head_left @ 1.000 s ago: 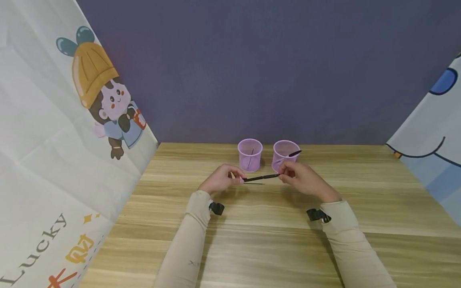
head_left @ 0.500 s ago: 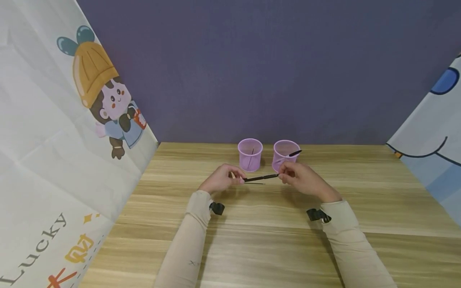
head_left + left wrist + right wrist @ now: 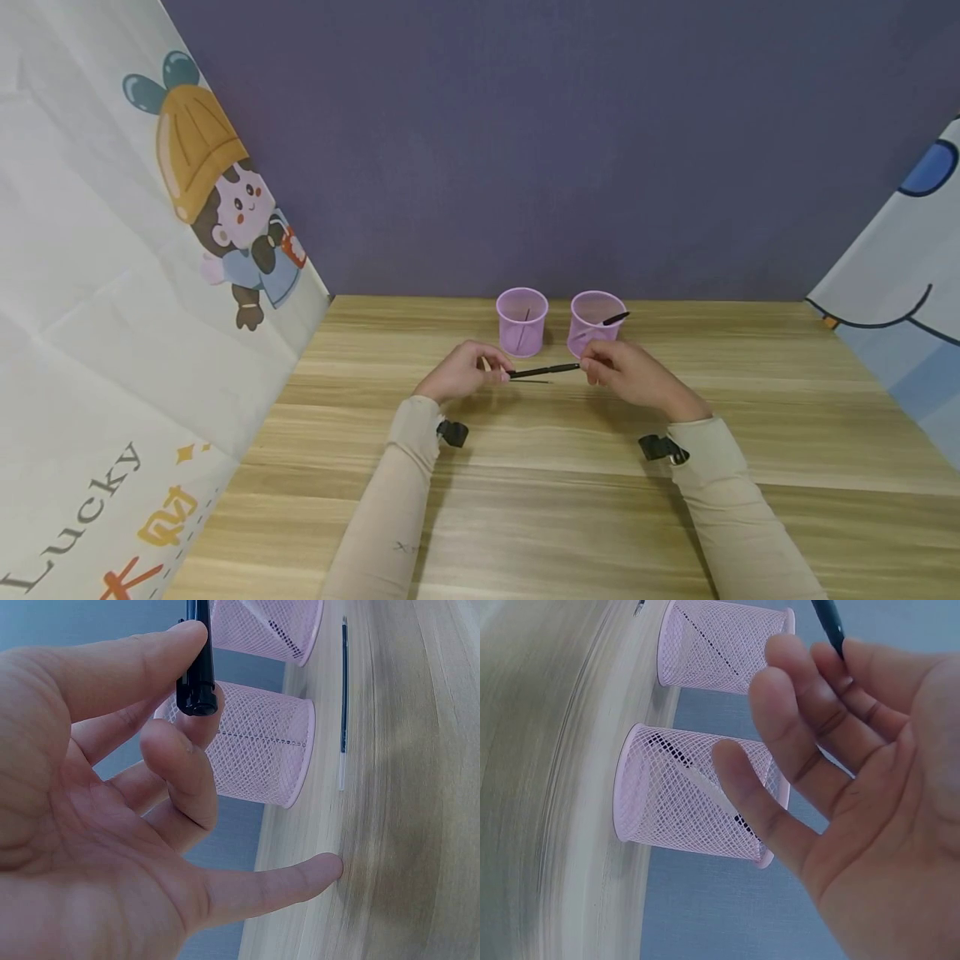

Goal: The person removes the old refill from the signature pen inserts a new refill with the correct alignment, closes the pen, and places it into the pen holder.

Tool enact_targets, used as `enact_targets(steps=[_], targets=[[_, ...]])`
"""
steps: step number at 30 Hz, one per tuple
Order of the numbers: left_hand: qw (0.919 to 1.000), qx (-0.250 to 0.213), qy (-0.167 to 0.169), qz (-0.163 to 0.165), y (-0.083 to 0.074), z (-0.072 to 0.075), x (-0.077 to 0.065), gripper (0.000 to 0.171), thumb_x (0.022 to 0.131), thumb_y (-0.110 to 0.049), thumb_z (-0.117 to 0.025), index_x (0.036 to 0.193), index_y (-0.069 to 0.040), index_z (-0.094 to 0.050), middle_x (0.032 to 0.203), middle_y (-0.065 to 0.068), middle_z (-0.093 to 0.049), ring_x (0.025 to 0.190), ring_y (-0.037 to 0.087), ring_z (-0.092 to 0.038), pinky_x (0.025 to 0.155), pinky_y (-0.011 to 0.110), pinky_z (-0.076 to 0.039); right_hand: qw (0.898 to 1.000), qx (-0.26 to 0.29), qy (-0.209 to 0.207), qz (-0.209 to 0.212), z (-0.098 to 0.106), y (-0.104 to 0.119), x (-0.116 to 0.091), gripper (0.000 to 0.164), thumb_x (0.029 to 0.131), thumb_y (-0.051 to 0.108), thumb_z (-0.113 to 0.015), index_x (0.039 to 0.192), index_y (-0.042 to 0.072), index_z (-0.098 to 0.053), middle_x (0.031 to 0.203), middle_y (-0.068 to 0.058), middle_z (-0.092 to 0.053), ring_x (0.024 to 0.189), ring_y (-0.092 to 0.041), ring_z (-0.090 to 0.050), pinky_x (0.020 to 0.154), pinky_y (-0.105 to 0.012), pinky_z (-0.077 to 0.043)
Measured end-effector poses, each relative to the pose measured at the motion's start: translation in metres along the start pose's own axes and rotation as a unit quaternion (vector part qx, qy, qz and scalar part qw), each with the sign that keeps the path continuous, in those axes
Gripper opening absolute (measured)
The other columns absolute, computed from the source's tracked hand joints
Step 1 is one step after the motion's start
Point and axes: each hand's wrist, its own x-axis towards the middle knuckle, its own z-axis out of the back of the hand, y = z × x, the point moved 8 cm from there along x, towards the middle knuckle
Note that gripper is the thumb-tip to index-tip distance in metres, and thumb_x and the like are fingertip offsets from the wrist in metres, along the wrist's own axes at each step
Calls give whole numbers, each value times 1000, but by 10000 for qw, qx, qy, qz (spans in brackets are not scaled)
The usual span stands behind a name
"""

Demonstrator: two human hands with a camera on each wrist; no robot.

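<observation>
A black pen [image 3: 543,371] is held level above the wooden table, between both hands. My left hand [image 3: 463,372] pinches its clip end [image 3: 199,690] between thumb and fingers; the little finger stretches down toward the table. At the pen's tapered end, my right hand [image 3: 630,375] pinches with thumb and fingertips, its other fingers spread loosely. Just below the pen, a thin pen refill [image 3: 344,697] lies on the tabletop, partly hidden by the left fingers in the head view.
Behind the hands stand two pink mesh cups, the left cup [image 3: 522,293] with a thin dark stick [image 3: 522,329] and the right cup [image 3: 592,295] with a black-and-white pen [image 3: 615,318] leaning inside. A dark panel [image 3: 555,150] rises at the table's back edge.
Both hands keep their hold on the pen and stay almost still. The whole head view has shifted very slightly; the cups and refill stay in place.
</observation>
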Motion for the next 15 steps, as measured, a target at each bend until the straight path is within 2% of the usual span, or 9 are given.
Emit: enact_targets(steps=[5, 11, 15], targets=[[10000, 18, -14, 14, 0, 0, -1, 8, 93, -11, -75, 99, -15, -79, 87, 2, -69, 76, 18, -56, 67, 27, -45, 9999, -162, -9, 19, -1, 1, 1, 23, 106, 15, -55, 85, 13, -61, 76, 0, -60, 67, -11, -51, 60, -26, -43], [10000, -30, -1, 47, -1, 0, -1, 8, 93, -11, -75, 99, -15, -79, 88, 4, -69, 78, 23, -57, 68, 27, -45, 9997, -249, -25, -17, -2, 1, 2, 25, 107, 16, -54, 83, 14, -61, 74, 1, -59, 65, -10, -50, 61, -27, -43], [10000, -25, 0, 39, -1, 0, -1, 8, 93, -12, -75, 99, -14, -79, 88, 4, -69, 77, 19, -56, 68, 26, -45, 9996, -294, -48, 0, -3, 1, 2, 25, 106, 15, -54, 82, 14, -60, 73, 2, -57, 65, -9, -49, 61, -26, -42]])
